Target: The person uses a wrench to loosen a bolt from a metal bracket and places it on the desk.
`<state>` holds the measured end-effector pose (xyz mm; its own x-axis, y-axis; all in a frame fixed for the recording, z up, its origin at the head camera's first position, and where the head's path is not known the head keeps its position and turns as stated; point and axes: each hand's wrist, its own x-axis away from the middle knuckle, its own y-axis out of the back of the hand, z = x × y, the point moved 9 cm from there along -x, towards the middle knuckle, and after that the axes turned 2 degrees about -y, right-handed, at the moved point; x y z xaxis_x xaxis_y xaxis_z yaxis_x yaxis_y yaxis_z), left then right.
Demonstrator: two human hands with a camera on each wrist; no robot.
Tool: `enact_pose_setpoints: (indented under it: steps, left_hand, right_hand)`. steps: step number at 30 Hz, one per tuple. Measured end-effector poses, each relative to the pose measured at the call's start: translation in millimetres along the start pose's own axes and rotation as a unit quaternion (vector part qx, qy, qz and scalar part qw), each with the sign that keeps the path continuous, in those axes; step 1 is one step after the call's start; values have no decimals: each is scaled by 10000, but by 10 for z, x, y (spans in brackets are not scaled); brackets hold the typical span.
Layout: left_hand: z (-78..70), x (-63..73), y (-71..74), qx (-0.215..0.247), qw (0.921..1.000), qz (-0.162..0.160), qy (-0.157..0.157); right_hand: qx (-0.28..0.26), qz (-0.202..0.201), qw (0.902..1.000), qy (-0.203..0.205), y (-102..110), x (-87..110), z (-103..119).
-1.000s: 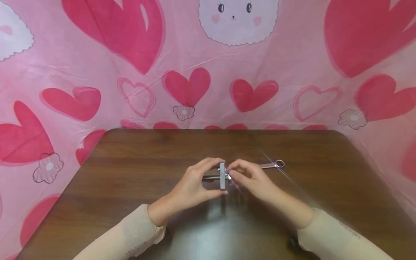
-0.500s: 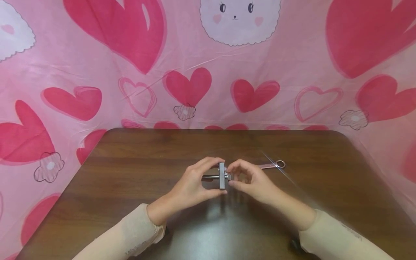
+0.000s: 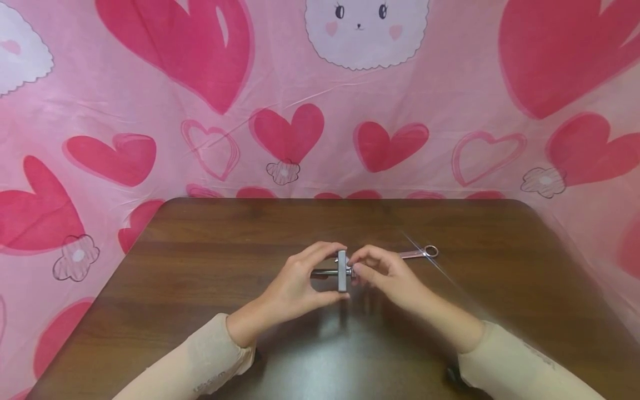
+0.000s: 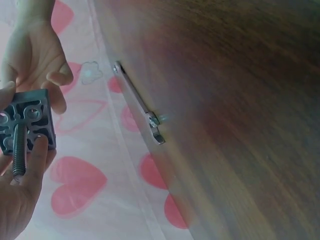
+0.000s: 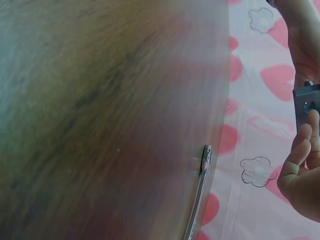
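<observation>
My left hand [image 3: 295, 280] holds a grey square metal plate [image 3: 342, 271] upright by its top and bottom edges, between fingers and thumb. Several holes and ribs show on the plate's face in the left wrist view. A long threaded bolt [image 4: 19, 150] passes through its middle and points back into the left palm. On the plate's other side, the thumb and forefinger of my right hand [image 3: 397, 280] pinch the small hex end [image 3: 352, 273] of the bolt, partly covering it. In the right wrist view the plate sits at the right edge, fingertips close against it.
A silver combination wrench [image 3: 412, 255] lies on the brown wooden table [image 3: 225, 233] behind the right hand, its ring end to the right. A pink cloth [image 3: 340, 144] with hearts hangs behind the table. Something dark [image 3: 453, 378] sits by the right cuff.
Half a second ago the right thumb was lower and the hex end showed more. Now the thumb has moved up over it, much as one second ago. The left hand and plate stay put.
</observation>
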<state>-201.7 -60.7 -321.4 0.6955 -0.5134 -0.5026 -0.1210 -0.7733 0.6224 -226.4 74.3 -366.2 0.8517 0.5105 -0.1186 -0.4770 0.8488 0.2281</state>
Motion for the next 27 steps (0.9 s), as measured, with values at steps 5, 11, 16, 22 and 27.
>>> enact_pose_setpoints:
  steps: [5, 11, 16, 22, 27]
  left_hand:
    - [-16, -5, -12, -68, 10000, 20, -54]
    - [-26, -7, -26, -168, 9998, 7, -107]
    - [-3, -5, -10, -127, 9999, -33, -44]
    - [19, -1, 15, -49, 10000, -67, -28]
    - [24, -1, 19, -62, 10000, -51, -50]
  right_hand:
    - [-185, -62, 9998, 47, -13, -21, -5]
    - [-214, -161, 9996, 101, -19, -18, -13]
    - [75, -345, 9983, 468, 3, 10, 41]
    - [122, -174, 9979, 616, -31, 13, 57]
    - [-71, -89, 9993, 342, -22, -1, 1]
